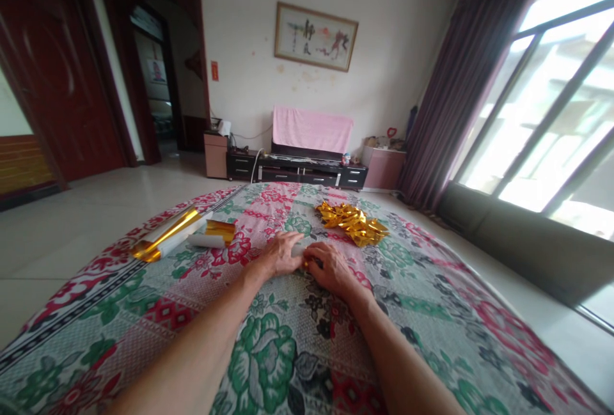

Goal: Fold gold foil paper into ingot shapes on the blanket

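Observation:
My left hand [281, 254] and my right hand [330, 266] meet over the middle of the flowered cloth [263, 364]. Between them is a small piece of foil paper [298, 249], its pale side showing, with a glint of gold by the right fingertips. My left thumb and fingers close around its left side, while the right fingers are curled in a pinch on its right side. Much of the paper is hidden by the hands. Just beyond my right hand lies a pile of folded gold foil pieces [352, 222].
To the left lie a curled sheet of gold foil paper [167, 236] and a smaller curled sheet [211, 240], both with white backs. Past the cloth stands a low black cabinet [307, 175] under a pink cloth [311, 128]. A window is at right, a doorway at left.

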`<action>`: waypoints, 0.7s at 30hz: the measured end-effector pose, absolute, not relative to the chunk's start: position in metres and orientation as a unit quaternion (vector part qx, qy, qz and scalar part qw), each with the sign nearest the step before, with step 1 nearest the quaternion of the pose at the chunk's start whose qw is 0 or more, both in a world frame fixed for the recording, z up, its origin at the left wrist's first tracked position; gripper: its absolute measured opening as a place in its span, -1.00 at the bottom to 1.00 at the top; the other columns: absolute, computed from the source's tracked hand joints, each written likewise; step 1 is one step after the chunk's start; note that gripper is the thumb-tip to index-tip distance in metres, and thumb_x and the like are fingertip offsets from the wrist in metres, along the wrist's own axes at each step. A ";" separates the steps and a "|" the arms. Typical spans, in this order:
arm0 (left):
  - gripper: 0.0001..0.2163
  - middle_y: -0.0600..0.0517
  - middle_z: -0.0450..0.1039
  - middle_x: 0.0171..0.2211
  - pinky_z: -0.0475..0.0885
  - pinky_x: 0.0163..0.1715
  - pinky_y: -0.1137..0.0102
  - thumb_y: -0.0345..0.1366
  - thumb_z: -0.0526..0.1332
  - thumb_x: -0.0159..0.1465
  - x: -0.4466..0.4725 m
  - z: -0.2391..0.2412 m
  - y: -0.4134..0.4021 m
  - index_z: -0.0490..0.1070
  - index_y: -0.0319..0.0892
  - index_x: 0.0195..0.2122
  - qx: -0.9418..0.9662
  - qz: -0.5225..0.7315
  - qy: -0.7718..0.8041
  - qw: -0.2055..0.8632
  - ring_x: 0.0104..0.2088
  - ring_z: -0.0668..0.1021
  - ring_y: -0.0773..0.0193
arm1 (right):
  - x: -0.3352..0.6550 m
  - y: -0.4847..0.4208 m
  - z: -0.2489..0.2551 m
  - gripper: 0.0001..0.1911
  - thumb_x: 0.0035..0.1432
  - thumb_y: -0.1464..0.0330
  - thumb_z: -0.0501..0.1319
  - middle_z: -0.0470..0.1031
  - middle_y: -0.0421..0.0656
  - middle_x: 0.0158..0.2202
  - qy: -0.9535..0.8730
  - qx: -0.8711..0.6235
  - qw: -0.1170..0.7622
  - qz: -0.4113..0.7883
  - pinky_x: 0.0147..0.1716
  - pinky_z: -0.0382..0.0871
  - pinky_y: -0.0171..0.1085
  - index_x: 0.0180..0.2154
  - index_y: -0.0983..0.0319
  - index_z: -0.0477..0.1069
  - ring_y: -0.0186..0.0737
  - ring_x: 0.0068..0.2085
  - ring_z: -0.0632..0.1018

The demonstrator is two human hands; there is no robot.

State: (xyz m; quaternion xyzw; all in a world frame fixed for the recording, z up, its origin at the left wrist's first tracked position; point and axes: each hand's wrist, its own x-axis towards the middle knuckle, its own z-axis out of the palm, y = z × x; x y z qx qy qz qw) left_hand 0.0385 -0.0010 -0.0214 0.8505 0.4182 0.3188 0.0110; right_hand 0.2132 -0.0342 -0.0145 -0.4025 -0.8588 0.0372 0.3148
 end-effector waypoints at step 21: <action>-0.95 -0.02 0.46 -0.38 0.30 -0.20 0.35 -0.41 0.16 0.04 0.053 -0.023 0.007 0.40 -0.20 -0.49 0.759 0.314 0.570 0.014 -0.27 0.46 0.21 | 0.214 -0.037 -0.012 -0.74 0.00 0.49 0.12 0.46 -0.19 -0.22 -0.855 -0.402 0.326 0.044 -0.16 0.26 -0.28 -0.29 0.13 0.49 -0.27 -0.21 0.44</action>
